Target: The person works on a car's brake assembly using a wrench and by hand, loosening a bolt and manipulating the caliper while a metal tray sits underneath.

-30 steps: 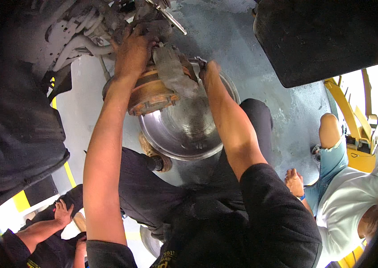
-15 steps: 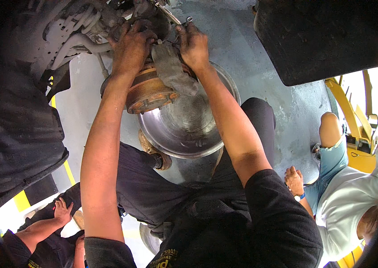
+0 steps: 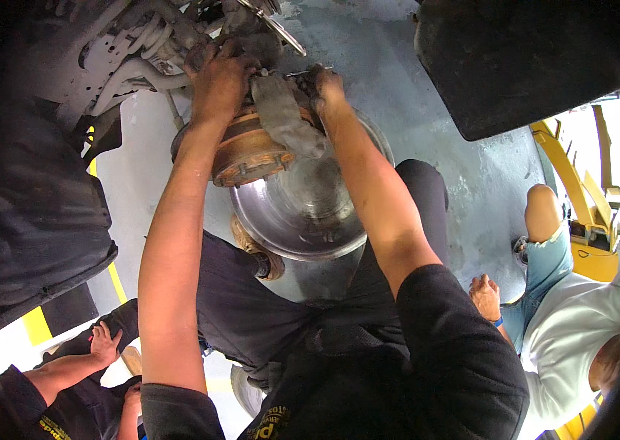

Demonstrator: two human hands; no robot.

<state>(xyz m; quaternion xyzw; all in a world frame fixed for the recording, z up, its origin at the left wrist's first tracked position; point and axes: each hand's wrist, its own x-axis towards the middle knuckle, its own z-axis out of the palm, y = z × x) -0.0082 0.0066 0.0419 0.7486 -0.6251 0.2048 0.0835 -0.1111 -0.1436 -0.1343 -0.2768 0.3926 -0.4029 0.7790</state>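
Observation:
My left hand (image 3: 218,88) has its fingers curled over dark metal parts above a rusty wheel hub (image 3: 248,169). On the right of that assembly, my right hand (image 3: 330,95) is closed around a thin silver tool, perhaps a wrench, partly hidden by the fingers. A dirty grey piece (image 3: 286,117), of unclear material, hangs between my hands over the hub's face. Beneath the hub rests a wide, shiny steel basin (image 3: 303,213). A silver rod (image 3: 273,26) lies higher up among the suspension parts (image 3: 127,66).
Black panels flank me at left (image 3: 46,213) and upper right (image 3: 515,59). My knees surround the basin. A co-worker in white (image 3: 566,330) crouches at right, beside yellow equipment (image 3: 588,257); another in black (image 3: 68,381) is at lower left.
My right hand rose from the basin's right side to the top of the assembly, then dropped slightly and moved right. My left hand stayed at the dark parts.

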